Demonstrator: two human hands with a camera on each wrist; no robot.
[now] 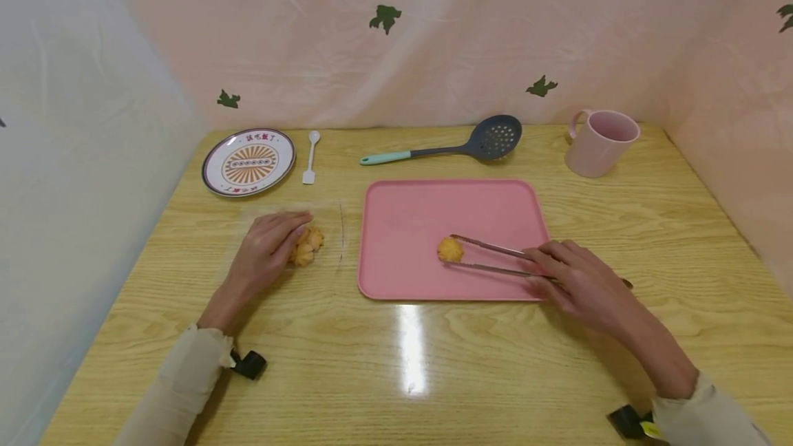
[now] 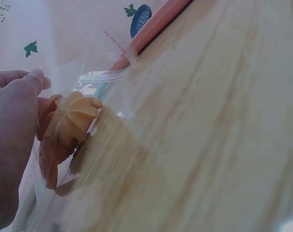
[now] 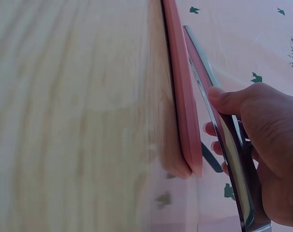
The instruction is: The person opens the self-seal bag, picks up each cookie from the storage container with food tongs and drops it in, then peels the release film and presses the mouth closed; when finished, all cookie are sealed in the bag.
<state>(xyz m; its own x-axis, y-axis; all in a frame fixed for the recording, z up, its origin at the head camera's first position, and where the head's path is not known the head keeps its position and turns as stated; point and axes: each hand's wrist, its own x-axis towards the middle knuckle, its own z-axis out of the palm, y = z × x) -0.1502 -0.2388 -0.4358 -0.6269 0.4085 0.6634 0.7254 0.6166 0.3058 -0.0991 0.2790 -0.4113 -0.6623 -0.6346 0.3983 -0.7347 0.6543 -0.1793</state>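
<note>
My left hand (image 1: 263, 246) pinches a clear plastic bag (image 2: 115, 75) that lies on the table. Inside the bag, several golden, ridged cookies (image 1: 307, 248) sit by the fingers. On the right, my right hand (image 1: 582, 288) grips a pair of metal tongs (image 1: 495, 248) around its arms. The tongs' tips stand on either side of one round cookie (image 1: 449, 250) on the pink tray (image 1: 399, 215); whether both tips touch it I cannot tell. In the right wrist view, the thumb lies along one arm of the tongs (image 3: 238, 174), with the fingers on the far side.
Behind the bag lie a patterned white plate (image 1: 249, 162) and a small white spoon (image 1: 312, 157). A slotted skimmer (image 1: 494, 137) with a mint handle lies behind the tray. A pink mug (image 1: 595, 150) stands at the back right. Pink cloth (image 1: 434, 67) hangs behind the table.
</note>
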